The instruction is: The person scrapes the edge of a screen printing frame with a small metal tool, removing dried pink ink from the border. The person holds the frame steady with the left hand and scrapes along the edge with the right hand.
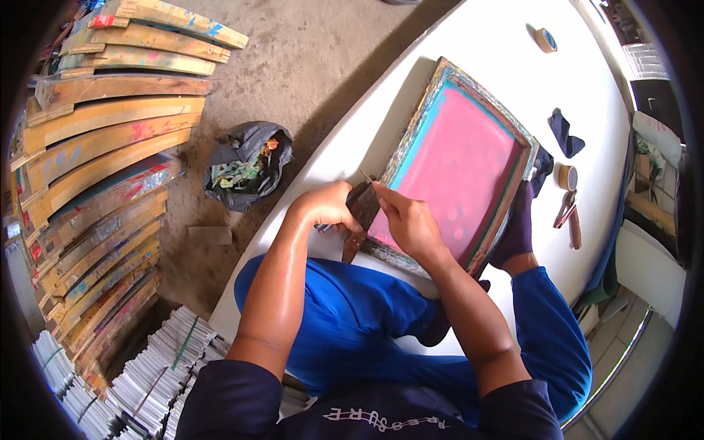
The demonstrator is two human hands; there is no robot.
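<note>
A framed screen (458,169) lies tilted on the white table, with pink mesh, a teal border and a worn, paint-marked wooden frame. At its near left corner, my left hand (330,205) is closed around a dark object (357,196), mostly hidden by the fingers. My right hand (412,226) reaches over the mesh to the same corner. Its fingers pinch a thin, pale, stick-like piece (366,177) whose tip sticks out past them. A brown wooden end (353,246) of the frame juts out below my left hand. My legs are under and beside the frame.
Rolls of tape (545,40) (567,177), a dark cloth (565,133) and pliers-like tools (566,213) lie on the white table (506,29). A black rubbish bag (249,165) stands on the floor at left, beside stacked wooden frames (125,110). Bundled pale sheets (158,374) lie at lower left.
</note>
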